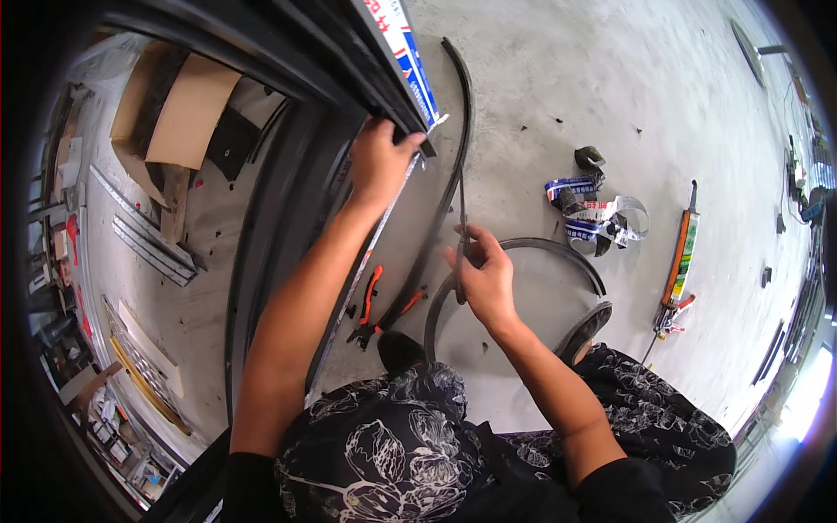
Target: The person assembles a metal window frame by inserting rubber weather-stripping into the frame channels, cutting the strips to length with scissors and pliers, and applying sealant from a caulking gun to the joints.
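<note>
Left hand (381,161) is clamped on the lower end of a dark metal frame (288,174), fingers curled over its edge where a blue and white printed film (403,48) peels off. Right hand (482,277) is closed around a thin black rubber strip (459,131), pinching it upright; the strip runs up from the fist toward the top edge of the concrete floor (558,78) and curves away in a loop (558,253) behind the hand. The frame crosses the left part of the floor, the strip just beside it. Red-handled pliers (370,305) lie on the floor between the two forearms, close to the frame. A crumpled wad of film (593,213) sits well right of the hand, a caulking gun (680,266) further right. Cardboard (187,109) leans behind the frame, top left. Patterned trousers (392,453) at bottom edge.
</note>
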`<state>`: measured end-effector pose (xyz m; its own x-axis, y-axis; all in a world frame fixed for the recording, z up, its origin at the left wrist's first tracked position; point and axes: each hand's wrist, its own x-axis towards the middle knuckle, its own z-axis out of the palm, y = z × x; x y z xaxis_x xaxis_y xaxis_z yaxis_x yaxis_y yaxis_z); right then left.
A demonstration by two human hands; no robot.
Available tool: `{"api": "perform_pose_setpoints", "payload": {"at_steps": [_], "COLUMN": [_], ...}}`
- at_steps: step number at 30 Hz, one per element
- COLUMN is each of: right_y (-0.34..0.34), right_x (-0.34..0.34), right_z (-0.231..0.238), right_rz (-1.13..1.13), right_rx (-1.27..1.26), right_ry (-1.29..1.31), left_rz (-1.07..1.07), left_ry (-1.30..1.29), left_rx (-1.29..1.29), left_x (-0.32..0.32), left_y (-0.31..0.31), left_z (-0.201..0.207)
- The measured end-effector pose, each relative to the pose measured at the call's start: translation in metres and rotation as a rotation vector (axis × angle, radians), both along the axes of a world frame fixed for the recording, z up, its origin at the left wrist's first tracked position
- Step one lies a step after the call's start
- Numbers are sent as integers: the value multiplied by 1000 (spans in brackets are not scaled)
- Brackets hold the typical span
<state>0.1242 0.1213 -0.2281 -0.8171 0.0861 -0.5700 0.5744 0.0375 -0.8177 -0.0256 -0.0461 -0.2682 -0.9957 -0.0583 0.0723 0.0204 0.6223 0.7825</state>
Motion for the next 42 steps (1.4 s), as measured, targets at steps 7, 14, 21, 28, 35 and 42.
{"api": "perform_pose_setpoints", "payload": {"at_steps": [7,14,21,28,35,42], "right_y": [-6,-22,-37,-40,-42,-38], "right_x": [-13,-22,-22,-12,-11,-21], "right_z": [2,-10,-8,-17,-13,-18], "right_rz": [-138,-152,-150,-124,-229,-250], "right_rx": [-383,-580,-672,-641,-565,-449], "right_ry": [-273,-250,-235,-220,-127,-22], "left_rz": [24,-11,-81,-2,123,281], "left_ry": [-94,-166,-175,-205,-330,-429], "left_rx": [55,193,258,287,671,893], "left_x": [-10,-12,-13,-3,30,43], "left_y": [0,0,-12,3,34,52], "left_z": [-4,0,-24,-15,6,28]}}
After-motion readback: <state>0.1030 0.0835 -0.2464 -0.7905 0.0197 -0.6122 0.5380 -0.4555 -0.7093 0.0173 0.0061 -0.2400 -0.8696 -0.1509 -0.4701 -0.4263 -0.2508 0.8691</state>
